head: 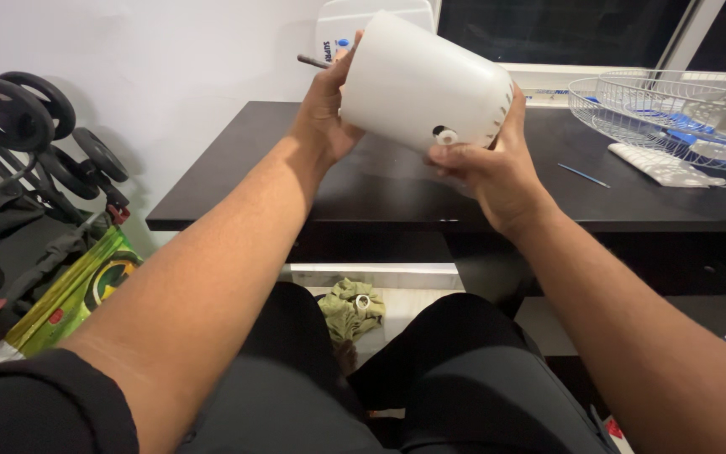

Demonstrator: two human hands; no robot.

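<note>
A white plastic fan motor housing [418, 80], rounded like a cup with slots near its rim and a small round hole in its side, is lifted above the dark desk [296, 181]. My left hand [325, 109] grips its left side, and a thin dark shaft [313, 61] sticks out past the fingers. My right hand [489, 172] holds the housing from below on the right, with the thumb beside the hole.
White wire fan guards [674, 118] lie at the desk's right end with a white fan blade [661, 164] and a thin blue stick [583, 175]. A folded stroller [27, 160] stands at left. A green rag [350, 307] lies on the floor between my knees.
</note>
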